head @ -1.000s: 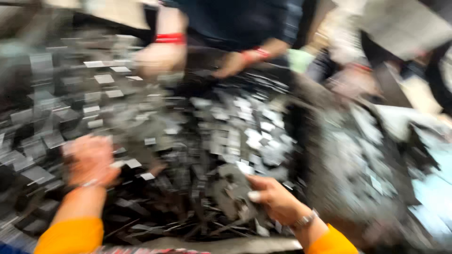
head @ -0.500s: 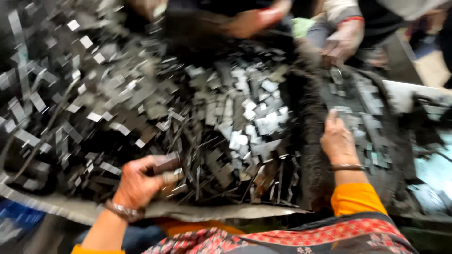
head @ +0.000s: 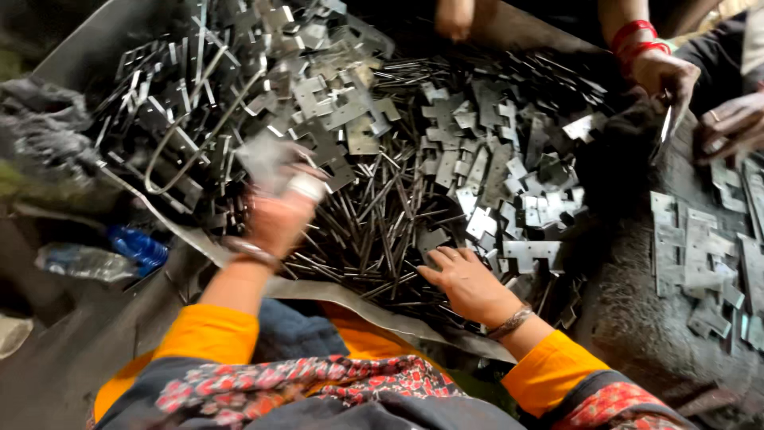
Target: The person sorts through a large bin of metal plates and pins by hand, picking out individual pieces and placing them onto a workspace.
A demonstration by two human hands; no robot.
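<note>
Way too many to count: flat grey metal plates [head: 477,171] and thin rods [head: 374,231] heaped on a metal sheet [head: 334,291]. Left hand [head: 278,211] is clenched on a blurry plate piece [head: 267,159]; right hand [head: 469,283] lies flat and released on the rods. Two co-worker hands [head: 664,76] sort opposite.

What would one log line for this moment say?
left hand: raised, blurred, gripping flat metal plate | right hand: open, resting on thin metal rods | around: heap of metal plates | other people's hands at far side
</note>
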